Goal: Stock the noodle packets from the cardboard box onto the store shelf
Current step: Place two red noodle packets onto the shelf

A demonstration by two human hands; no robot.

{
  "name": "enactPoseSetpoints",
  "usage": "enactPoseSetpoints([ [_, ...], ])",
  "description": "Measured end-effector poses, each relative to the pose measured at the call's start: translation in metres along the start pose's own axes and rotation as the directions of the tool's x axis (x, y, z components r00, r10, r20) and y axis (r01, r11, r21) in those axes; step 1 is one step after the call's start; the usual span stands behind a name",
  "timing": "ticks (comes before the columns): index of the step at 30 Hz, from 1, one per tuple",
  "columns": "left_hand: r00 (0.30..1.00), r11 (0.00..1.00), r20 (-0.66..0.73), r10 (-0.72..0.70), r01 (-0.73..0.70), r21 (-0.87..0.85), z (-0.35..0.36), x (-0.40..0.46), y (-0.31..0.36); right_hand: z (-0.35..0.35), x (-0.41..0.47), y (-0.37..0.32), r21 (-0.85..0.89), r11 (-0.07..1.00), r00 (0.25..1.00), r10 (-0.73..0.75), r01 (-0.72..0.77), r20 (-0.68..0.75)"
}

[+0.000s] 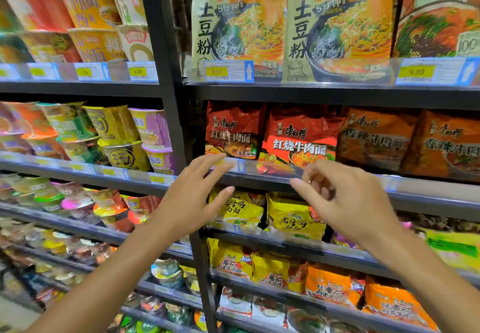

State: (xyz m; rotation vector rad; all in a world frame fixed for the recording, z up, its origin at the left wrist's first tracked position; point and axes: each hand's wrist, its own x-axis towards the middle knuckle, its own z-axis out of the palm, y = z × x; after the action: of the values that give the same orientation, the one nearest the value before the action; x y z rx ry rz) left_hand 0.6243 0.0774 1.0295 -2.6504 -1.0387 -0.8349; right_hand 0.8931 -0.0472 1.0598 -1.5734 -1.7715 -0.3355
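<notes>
Both hands are up at the shelf front and empty: left hand (193,197) has fingers spread, fingertips just at the clear price rail (259,170) below the red beef-noodle packets (298,138); right hand (345,202) is loosely curled, fingers half bent, gripping nothing. Cardboard box is not in view, so I can't tell where the remaining stock sits. The packets already on this shelf stand upright, leaning against each other; the left red packet (233,132) sits a bit further back than its neighbour. Risks as I see them: the front red packet rests right against the rail, so a push from either hand could tip it over the lip, down past the yellow packets (293,215) on the shelf below. Row looks tight next to the orange packets (376,138), so forcing more in could crush or buckle the bags. Fingertips near the rail could knock a price tag loose. Motion blur on the hands suggests a fast move, raising the chance of a clumsy bump.
</notes>
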Motion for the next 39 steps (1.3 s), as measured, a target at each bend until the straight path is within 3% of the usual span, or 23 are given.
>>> enactPoseSetpoints([
  [5, 0.989, 0.989, 0.079, -0.122, 0.114, 0.094, -0.001, -0.097, -0.02, 0.09, -0.02, -0.039, 0.069, 0.984, 0.938, -0.176, 0.163, 0.299],
  [9, 0.908, 0.927, 0.215, -0.359, 0.319, 0.199, 0.001, -0.205, -0.051, 0.164, -0.038, -0.085, 0.207, 0.944, 0.791, -0.33, 0.258, 0.516],
  [12, 0.756, 0.807, 0.296, -0.584, 0.503, 0.308, -0.001, -0.295, -0.072, 0.21, -0.055, -0.131, 0.303, 0.89, 0.638, -0.455, 0.34, 0.621],
  [18, 0.335, 0.467, 0.345, -0.877, 0.766, 0.443, -0.017, -0.467, -0.091, 0.314, -0.094, -0.236, 0.43, 0.778, 0.349, -0.602, 0.458, 0.719],
  [21, 0.173, 0.334, 0.354, -0.919, 0.819, 0.467, -0.028, -0.539, -0.097, 0.369, -0.119, -0.289, 0.455, 0.747, 0.259, -0.619, 0.485, 0.741],
  [30, -0.088, 0.133, 0.445, -0.891, 0.887, 0.441, -0.012, -0.687, -0.173, 0.503, -0.184, -0.419, 0.488, 0.744, 0.021, -0.558, 0.456, 0.83],
  [39, -0.187, -0.009, 0.552, -0.812, 0.951, 0.309, 0.117, -0.755, -0.263, 0.668, -0.239, -0.447, 0.468, 0.797, -0.115, -0.461, 0.381, 0.88],
])
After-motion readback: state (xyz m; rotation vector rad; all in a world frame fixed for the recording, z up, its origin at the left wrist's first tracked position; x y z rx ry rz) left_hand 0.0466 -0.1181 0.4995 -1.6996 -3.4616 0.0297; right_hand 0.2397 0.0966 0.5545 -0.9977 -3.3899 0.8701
